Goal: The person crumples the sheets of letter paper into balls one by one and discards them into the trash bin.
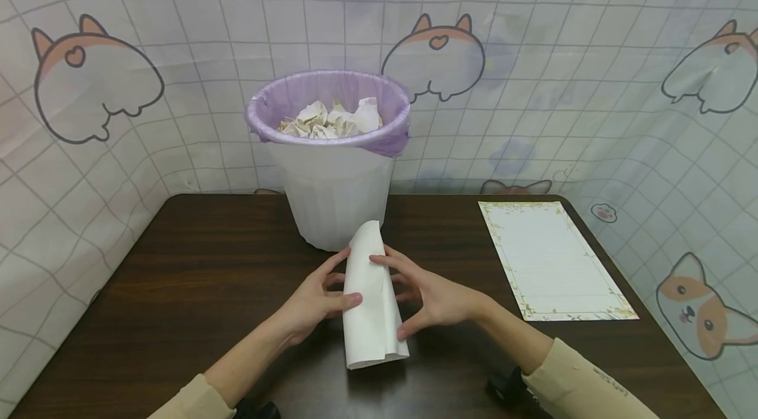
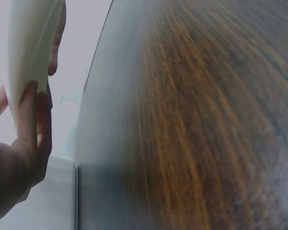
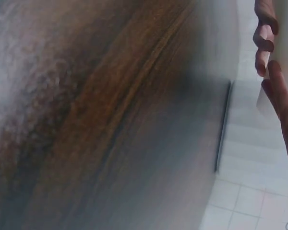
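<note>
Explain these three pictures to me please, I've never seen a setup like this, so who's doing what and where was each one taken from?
There is no machine here, just a person's two bare hands. The wide picture comes from a camera on the head, looking forward and down. The other two come from cameras on the wrists, so the table looks tilted and close up.

The left hand and right hand hold a rolled paper between them. Behind it stands a white bin with a purple bag, holding crumpled paper. A sheet with a decorated border lies flat at the right.
</note>
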Demonstrator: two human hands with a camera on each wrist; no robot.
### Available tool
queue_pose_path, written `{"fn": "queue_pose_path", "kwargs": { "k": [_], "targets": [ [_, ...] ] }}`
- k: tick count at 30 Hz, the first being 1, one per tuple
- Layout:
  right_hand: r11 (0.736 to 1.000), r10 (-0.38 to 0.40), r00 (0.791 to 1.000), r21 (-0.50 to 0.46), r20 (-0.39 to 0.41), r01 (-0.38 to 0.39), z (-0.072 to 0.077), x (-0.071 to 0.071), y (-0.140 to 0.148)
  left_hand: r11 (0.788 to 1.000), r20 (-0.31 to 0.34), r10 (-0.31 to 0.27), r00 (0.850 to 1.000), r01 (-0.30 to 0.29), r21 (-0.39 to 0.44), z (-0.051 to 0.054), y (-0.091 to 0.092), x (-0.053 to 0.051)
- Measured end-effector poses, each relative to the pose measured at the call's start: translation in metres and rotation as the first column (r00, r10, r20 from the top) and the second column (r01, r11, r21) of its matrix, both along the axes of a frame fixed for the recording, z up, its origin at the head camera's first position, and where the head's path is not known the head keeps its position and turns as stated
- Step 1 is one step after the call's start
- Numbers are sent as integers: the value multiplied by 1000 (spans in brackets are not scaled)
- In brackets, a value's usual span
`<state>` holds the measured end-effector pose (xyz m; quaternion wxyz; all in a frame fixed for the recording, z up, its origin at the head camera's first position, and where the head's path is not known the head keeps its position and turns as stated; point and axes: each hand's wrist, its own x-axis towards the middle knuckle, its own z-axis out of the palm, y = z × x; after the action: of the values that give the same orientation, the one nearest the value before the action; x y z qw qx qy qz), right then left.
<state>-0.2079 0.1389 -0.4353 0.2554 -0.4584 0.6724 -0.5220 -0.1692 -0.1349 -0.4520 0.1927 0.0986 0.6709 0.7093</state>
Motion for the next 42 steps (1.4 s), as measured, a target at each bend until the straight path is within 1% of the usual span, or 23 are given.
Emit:
{"fn": "queue_pose_path", "kwargs": {
  "k": [5, 12, 19, 24, 30, 32, 35, 38, 42],
  "targets": [
    [999, -42, 999, -10, 1, 42, -2, 0, -3, 1000, -8, 10, 1000, -10, 11, 0, 1, 0],
    [996, -87, 996, -28, 32, 88, -3, 1, -8, 1000, -30, 28, 999, -29, -11, 0, 2, 0],
    [988, -144, 989, -58, 21, 145, -5, 1, -10, 1000, -40, 30, 999, -30, 0, 0, 3, -2],
    [980, -184, 983, -71, 13, 184, -7, 0, -11, 1000, -46, 19, 999, -19, 1, 1, 3, -3],
    [965, -227, 974, -142, -22, 221, -9, 0, -12, 1000, -41, 19, 999, -19, 18, 2, 6, -4],
    [955, -257, 966, -163, -26, 249, -10, 1, -13, 999, -38, 21, 999, -20, 29, 1, 7, -4],
    [935, -317, 948, -174, -14, 310, -11, 3, -16, 999, -33, 29, 999, -28, 43, 1, 10, -3],
    [914, -378, 926, -168, -16, 370, -12, 5, -18, 997, -34, 51, 998, -49, 55, 1, 13, -4],
    [883, -449, 892, -173, -41, 436, -11, 6, -20, 995, -46, 80, 996, -77, 69, 1, 17, -5]
  ]
}}
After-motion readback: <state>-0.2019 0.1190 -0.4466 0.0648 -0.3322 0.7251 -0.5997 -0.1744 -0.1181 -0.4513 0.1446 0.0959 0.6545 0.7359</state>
